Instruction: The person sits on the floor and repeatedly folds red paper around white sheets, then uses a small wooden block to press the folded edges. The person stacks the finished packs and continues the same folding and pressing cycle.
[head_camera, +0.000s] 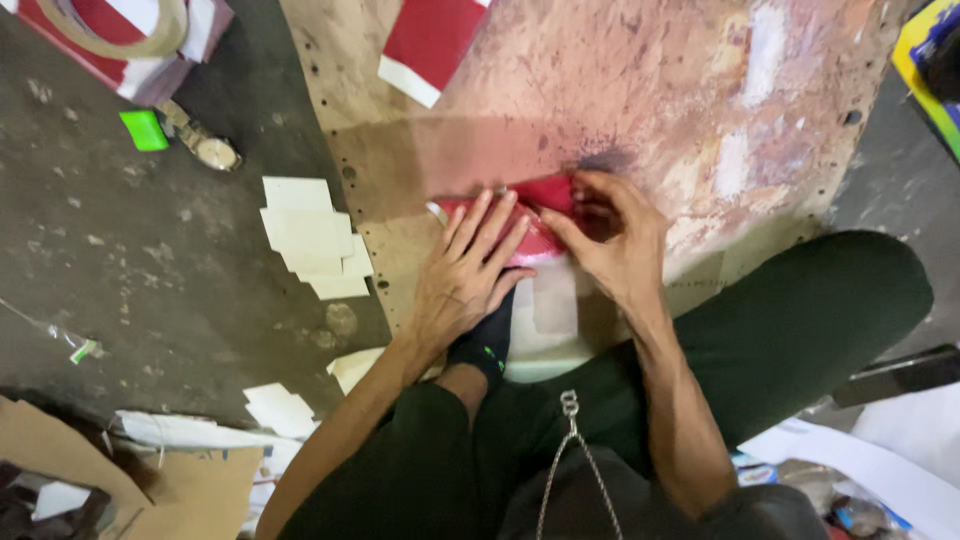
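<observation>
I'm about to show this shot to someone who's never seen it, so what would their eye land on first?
First, the two bare hands at the centre: the left hand lies flat on a red sheet and the right hand curls over its upper edge, on a stained, pinkish wooden board. Next, the pale card pieces scattered on the dark floor to the left, with a bright green block above them.

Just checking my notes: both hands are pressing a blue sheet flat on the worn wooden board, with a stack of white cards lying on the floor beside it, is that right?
Not quite: the head view shows the sheet is red, not blue. The left hand and right hand do press it on the board, white cards beside.
</observation>
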